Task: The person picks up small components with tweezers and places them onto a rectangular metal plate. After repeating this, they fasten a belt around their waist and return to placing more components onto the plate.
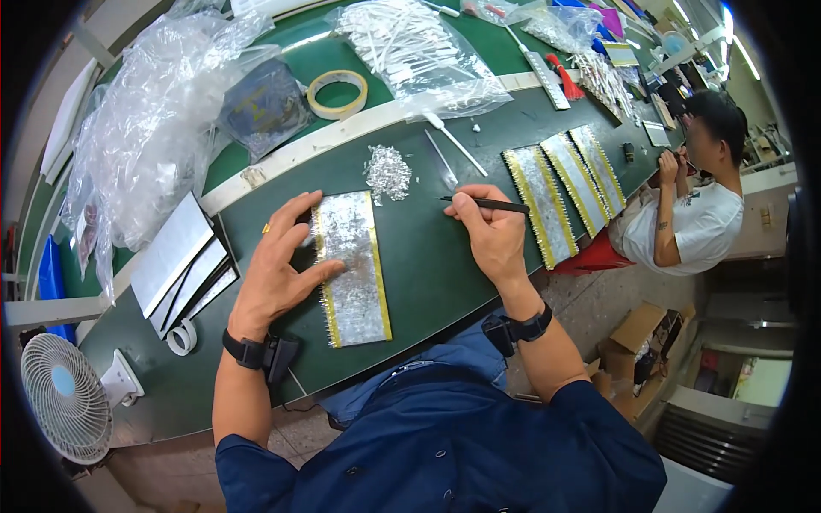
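Observation:
My left hand [286, 256] rests on a silvery metal plate [352, 299] with yellow tape along its long sides. Its fingers are spread, with the thumb lying across the plate. Small metal pieces line the plate's left edge like teeth. In my right hand [492, 231], pinched between thumb and fingers, is a pair of slim black tweezers [505, 205], the tip pointing left. A heap of tiny shiny metal pieces [387, 173] lies just beyond the plate. Left of the tweezers' tip, a clear narrow strip [441, 161] and a white stick [462, 147] lie on the green table.
Three similar taped plates [543, 205] lie to the right. Stacked flat plates [180, 265], a white tape roll [181, 338] and a fan [68, 398] stand left. Plastic bags [162, 111] and a yellow tape ring [337, 94] lie behind a pale rail. A co-worker [701, 205] sits right.

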Demonstrator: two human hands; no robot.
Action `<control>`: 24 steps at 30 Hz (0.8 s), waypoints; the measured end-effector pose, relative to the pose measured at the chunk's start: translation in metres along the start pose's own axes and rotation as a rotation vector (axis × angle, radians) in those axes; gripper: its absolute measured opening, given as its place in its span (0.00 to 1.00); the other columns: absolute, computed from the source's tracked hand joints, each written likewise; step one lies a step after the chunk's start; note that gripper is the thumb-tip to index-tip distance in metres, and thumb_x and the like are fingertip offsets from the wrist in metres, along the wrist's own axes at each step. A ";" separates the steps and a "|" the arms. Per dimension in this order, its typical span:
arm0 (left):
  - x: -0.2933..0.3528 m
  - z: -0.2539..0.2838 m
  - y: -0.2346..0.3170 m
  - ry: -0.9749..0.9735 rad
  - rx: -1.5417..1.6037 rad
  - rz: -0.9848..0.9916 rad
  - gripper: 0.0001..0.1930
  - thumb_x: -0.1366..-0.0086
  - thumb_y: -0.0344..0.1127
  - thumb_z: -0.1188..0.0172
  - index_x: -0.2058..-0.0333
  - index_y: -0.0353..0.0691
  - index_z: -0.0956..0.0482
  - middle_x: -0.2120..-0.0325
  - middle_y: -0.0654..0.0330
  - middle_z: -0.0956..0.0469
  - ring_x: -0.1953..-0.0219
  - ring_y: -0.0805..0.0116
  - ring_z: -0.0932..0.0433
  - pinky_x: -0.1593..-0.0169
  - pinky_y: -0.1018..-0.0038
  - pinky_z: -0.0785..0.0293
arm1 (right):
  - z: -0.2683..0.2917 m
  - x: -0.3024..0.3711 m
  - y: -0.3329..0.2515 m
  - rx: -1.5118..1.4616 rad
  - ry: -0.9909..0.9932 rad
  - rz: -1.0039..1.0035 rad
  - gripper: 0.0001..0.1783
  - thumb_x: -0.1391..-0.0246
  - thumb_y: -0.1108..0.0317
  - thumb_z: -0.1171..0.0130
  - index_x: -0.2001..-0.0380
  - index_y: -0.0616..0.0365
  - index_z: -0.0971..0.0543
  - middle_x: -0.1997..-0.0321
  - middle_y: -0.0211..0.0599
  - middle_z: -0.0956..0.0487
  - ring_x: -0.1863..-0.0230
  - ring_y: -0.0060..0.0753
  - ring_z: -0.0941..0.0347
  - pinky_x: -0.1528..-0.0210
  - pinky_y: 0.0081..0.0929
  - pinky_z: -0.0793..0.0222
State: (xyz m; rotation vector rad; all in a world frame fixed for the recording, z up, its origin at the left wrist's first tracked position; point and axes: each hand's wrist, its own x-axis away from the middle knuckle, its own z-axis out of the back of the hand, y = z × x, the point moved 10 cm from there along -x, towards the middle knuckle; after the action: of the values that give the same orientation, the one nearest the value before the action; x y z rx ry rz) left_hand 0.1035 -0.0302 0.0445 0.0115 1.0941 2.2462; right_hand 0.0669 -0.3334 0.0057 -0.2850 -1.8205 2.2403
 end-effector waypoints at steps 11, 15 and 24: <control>0.004 0.031 0.011 0.252 -0.292 -0.207 0.13 0.37 0.29 0.23 0.68 0.33 0.22 0.43 0.50 0.16 0.42 0.44 0.18 0.42 0.56 0.19 | 0.001 0.007 -0.005 -0.014 0.016 0.065 0.12 0.27 0.67 0.34 0.51 0.67 0.17 0.63 0.36 0.11 0.61 0.19 0.17 0.53 0.18 0.23; 0.006 0.025 0.026 0.253 -0.414 -0.339 0.09 0.35 0.28 0.25 0.67 0.35 0.19 0.47 0.52 0.15 0.46 0.47 0.16 0.46 0.60 0.17 | 0.002 0.010 -0.007 -0.008 0.039 0.098 0.12 0.26 0.67 0.34 0.51 0.67 0.16 0.63 0.36 0.11 0.62 0.19 0.18 0.54 0.18 0.24; 0.008 0.037 -0.018 0.425 -0.115 -0.107 0.06 0.39 0.27 0.26 0.62 0.40 0.13 0.60 0.61 0.12 0.57 0.60 0.15 0.55 0.63 0.17 | 0.008 0.000 -0.010 0.043 0.065 0.180 0.13 0.25 0.65 0.35 0.50 0.66 0.15 0.63 0.36 0.11 0.63 0.19 0.18 0.56 0.18 0.24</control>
State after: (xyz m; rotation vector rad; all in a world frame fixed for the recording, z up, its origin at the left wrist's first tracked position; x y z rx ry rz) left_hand 0.1168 0.0080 0.0537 -0.5825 1.1420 2.2657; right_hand 0.0655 -0.3388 0.0167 -0.5263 -1.7745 2.3550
